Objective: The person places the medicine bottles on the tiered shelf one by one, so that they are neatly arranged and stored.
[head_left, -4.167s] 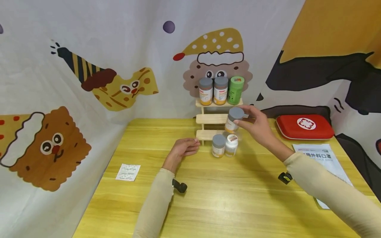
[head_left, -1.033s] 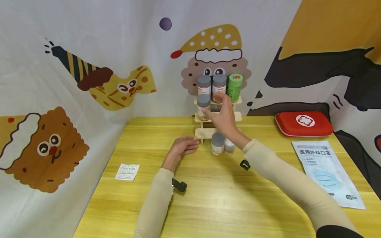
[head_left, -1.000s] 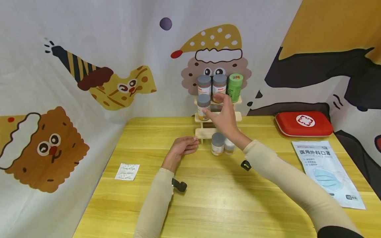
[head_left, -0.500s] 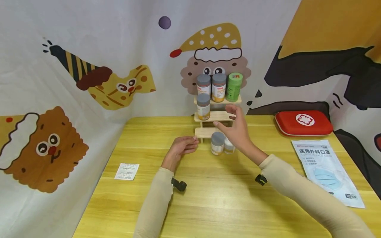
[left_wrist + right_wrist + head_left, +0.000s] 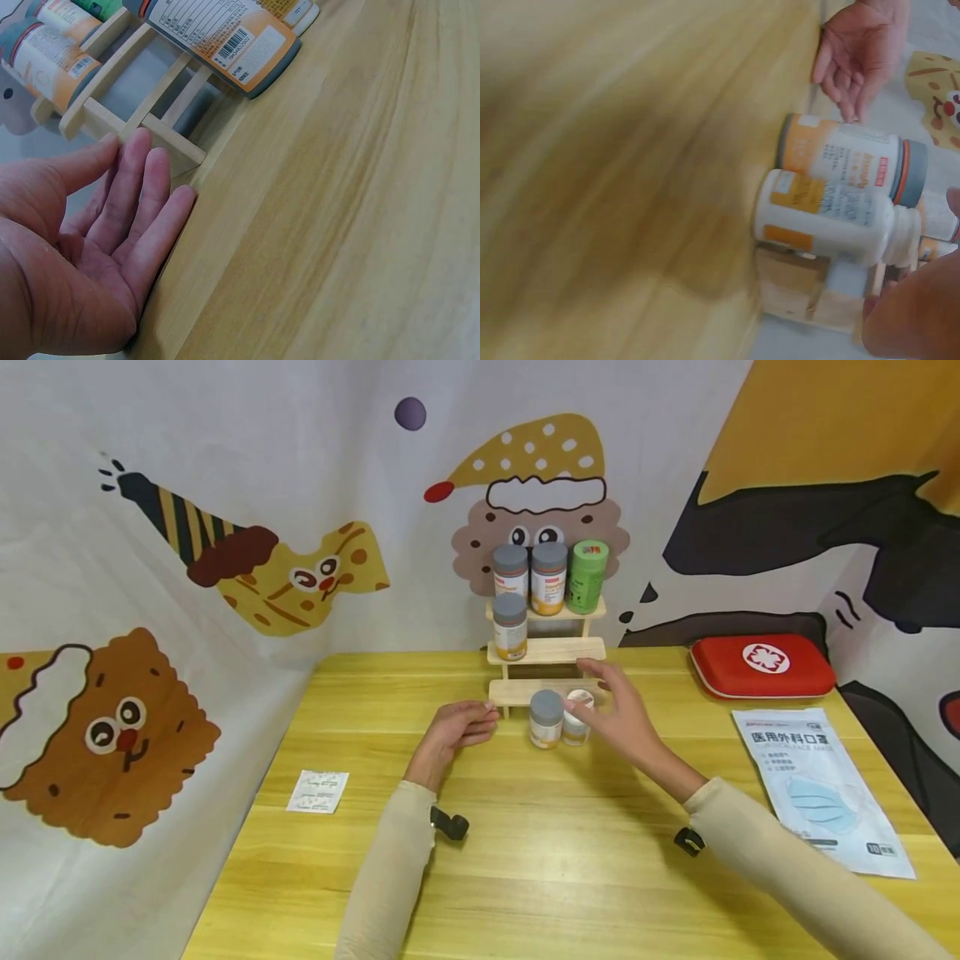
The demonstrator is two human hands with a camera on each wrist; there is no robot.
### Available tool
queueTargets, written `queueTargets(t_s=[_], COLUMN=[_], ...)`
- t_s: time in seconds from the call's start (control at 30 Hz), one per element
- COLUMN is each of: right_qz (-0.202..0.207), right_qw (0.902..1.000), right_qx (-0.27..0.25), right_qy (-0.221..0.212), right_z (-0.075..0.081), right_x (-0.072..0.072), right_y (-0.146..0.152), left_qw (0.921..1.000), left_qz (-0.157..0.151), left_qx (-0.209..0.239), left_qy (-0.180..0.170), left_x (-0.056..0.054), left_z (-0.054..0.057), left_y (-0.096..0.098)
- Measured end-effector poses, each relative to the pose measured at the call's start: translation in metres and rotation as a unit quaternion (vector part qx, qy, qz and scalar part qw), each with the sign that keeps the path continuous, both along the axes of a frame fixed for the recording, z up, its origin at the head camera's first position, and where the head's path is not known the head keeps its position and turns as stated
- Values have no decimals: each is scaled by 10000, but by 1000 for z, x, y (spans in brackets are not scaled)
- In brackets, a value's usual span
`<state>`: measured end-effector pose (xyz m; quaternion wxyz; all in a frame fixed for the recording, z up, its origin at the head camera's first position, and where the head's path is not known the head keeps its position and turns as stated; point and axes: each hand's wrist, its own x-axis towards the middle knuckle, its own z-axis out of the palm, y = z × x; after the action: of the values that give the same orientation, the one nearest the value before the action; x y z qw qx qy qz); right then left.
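Pinching the wooden rack (image 5: 555, 650) with the left hand (image 5: 452, 731)
Right hand (image 5: 624, 717) has wide fingers near the white bottle (image 5: 576, 732), and a gray-topped bottle (image 5: 546, 727) stands just beside it

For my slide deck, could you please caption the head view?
Left hand at a stepped wooden rack, right hand by a white bottle and a gray-capped bottle on the table.

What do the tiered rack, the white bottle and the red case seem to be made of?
Tiered rack: likely bare wood, matte, from its pale tan colour.
White bottle: probably plastic, smooth and opaque, with a soft sheen.
Red case: perhaps a stiff, fabric-covered shell; matte surface, rounded edges.
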<state>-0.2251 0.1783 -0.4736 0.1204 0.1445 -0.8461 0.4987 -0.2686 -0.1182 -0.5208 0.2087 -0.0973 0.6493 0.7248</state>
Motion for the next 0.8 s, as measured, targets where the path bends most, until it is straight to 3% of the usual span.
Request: queueTargets(t_s=[0.43,0.8], right_qz=[467,423], right_qw=[9984,9981], right_qx=[-267,-114], right_qy=[-172,-427], right_z=[-17,-28], right_x=[12,9], right_y=[14,18], left_qw=[10000,10000], left_qz=[35,21], left_qx=[34,-44], left_qy=[65,-30], left_x=[0,-1], left_z=[-1,-1], left_y=[0,0])
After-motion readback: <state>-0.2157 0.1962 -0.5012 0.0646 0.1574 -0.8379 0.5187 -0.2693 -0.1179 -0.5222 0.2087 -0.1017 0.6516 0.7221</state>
